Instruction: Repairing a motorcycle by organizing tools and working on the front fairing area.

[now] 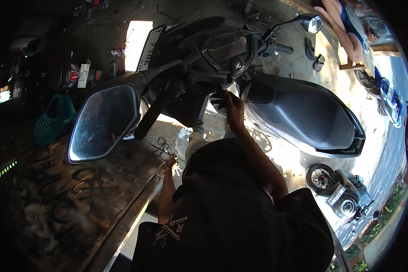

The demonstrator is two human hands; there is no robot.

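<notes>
A dark motor scooter stands across the view, its long black seat [303, 111] to the right and its dashboard [229, 47] at the top middle. My right hand [233, 113] reaches up to the inner panel below the dashboard, just ahead of the seat. Its fingers are closed around a small dark piece that I cannot make out. Lower and to the left, my left hand [171, 162] is by the edge of a wooden workbench [104, 190]. The fingers look curled, with small shiny bits beside them; what they hold is too small to tell.
The scooter's left mirror [106, 122] and handlebar grip [149, 120] jut out over the bench side. A green plastic basket [55, 120] stands at the left. Another motorcycle [344, 190] is parked at the lower right. A person [349, 31] sits at the upper right.
</notes>
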